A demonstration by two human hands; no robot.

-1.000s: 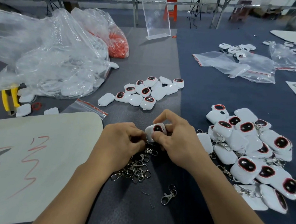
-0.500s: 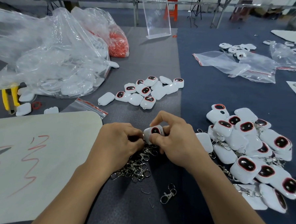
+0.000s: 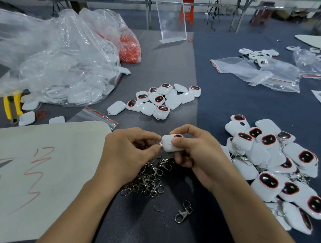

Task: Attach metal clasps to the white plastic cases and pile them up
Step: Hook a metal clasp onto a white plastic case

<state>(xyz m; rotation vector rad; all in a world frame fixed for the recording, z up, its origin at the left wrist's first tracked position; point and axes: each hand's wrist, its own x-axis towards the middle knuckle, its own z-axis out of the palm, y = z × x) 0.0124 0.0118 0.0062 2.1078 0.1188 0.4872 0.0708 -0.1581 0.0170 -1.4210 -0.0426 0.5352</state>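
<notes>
From the head view, the white case (image 3: 168, 145) has been turned since a moment ago. Its dark window, which faced up at the camera, now tips away toward the fingertips, and the plain white side shows. I read that as the clasp end being brought round to the left fingers, so the fitting is under way but not finished.

The right hand (image 3: 197, 156) grasps the case, thumb on top and fingers curled beneath. The left hand (image 3: 128, 151) is curled tight, its fingertips pinching at the case's left end. A small metal glint shows there, probably the clasp (image 3: 160, 144).

Both wrists angle inward and meet above the heap of clasps (image 3: 149, 178), just under the fingers. The pile of finished cases (image 3: 272, 164) lies to the right of the right fingers. The bare cases (image 3: 157, 100) lie beyond the fingertips.
</notes>
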